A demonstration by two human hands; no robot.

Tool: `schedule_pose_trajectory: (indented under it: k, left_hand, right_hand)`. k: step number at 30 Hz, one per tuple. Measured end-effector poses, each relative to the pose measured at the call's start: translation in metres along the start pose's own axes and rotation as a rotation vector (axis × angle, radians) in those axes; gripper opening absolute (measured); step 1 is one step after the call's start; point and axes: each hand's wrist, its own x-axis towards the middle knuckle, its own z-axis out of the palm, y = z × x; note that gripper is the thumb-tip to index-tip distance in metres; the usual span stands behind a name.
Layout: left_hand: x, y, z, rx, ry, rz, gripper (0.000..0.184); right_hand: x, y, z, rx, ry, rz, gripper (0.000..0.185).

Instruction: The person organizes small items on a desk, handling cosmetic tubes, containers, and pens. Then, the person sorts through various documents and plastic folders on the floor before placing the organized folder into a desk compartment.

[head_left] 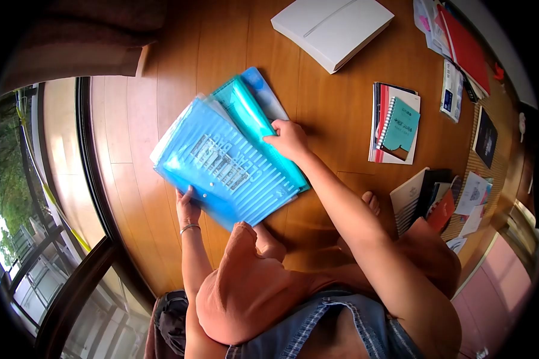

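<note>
A translucent blue plastic folder [221, 164] with ridges and printed lettering lies tilted in front of my legs, papers showing at its left edge. My left hand [188, 209] grips its lower left edge, thumb on top and fingers underneath. Beside it on the right is a teal plastic folder [248, 113], partly covered by the blue one. My right hand [288, 140] pinches the teal folder's right edge. Another blue folder [265, 94] sticks out beyond the teal one at the top, on the wooden floor [329, 107].
A white box [332, 27] sits at the top. To the right are a teal spiral notebook [399, 128] on a small pile, a red folder [464, 51], upright books [410, 200] and loose papers [473, 197]. A glass door frame [93, 161] runs along the left.
</note>
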Motion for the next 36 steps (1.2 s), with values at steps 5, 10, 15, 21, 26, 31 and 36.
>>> schedule_pose_trajectory:
  k: [5,10,15,21,26,31,36]
  left_hand:
    - [-0.011,0.005,-0.004,-0.027,-0.027,0.008,0.046]
    - [-0.013,0.012,-0.011,-0.089,-0.125,0.064,0.051]
    - [-0.019,0.014,0.012,-0.222,-0.115,-0.025,0.062]
    - [-0.004,0.016,0.025,0.013,-0.046,0.078,0.045]
    - [0.012,0.005,0.074,0.190,-0.016,0.132,0.030]
    - [0.025,-0.009,0.100,0.474,0.050,0.245,0.036]
    - [0.021,-0.001,0.096,0.529,0.105,0.085,0.050]
  right_hand:
    - [-0.062,-0.048,-0.003,0.595,-0.265,-0.287,0.016]
    - [-0.100,-0.084,-0.003,0.626,-0.356,-0.445,0.011]
    - [-0.119,-0.093,0.008,0.752,-0.449,-0.498,0.007]
    - [-0.080,-0.057,0.001,0.638,-0.108,-0.265,0.011]
    - [-0.030,-0.015,-0.027,0.526,0.124,-0.125,0.010]
    - [0.004,0.049,-0.006,0.214,0.328,-0.132,0.016]
    - [0.006,0.033,-0.020,0.265,0.056,0.140,0.035]
